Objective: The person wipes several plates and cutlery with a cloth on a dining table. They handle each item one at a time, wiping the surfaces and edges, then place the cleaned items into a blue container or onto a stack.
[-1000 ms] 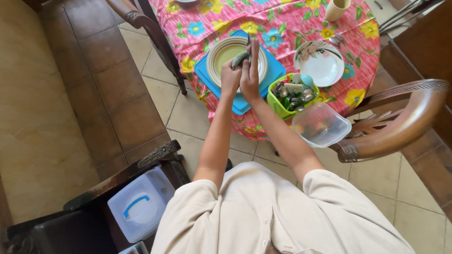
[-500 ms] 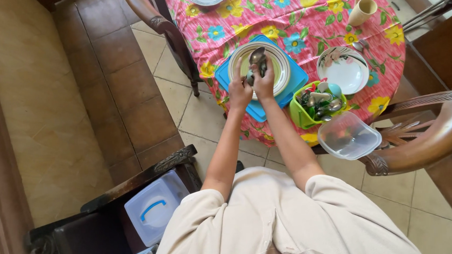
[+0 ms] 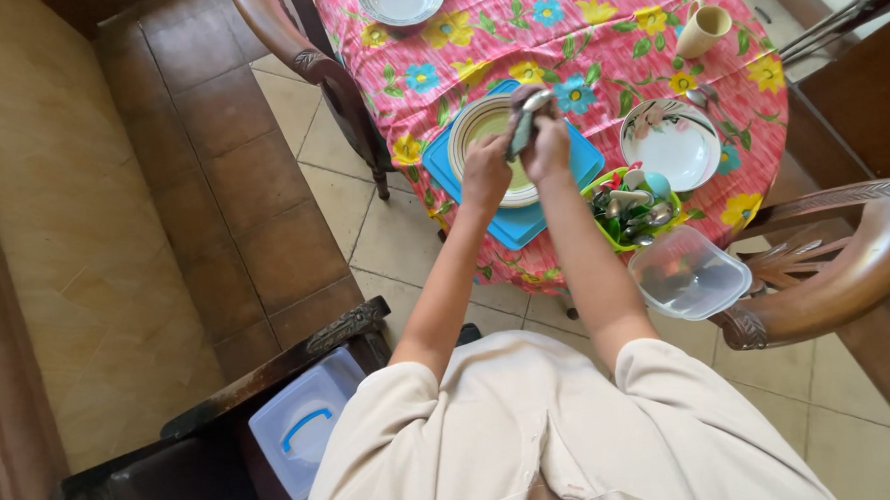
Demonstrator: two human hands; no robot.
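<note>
While the left hand (image 3: 486, 168) steadies it, the right hand (image 3: 548, 146) grips the spoon (image 3: 523, 125).

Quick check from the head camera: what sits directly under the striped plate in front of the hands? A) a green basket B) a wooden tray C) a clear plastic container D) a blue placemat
D: the striped plate rests on a blue placemat laid on the floral tablecloth; the green basket of cutlery sits beside it.
</note>
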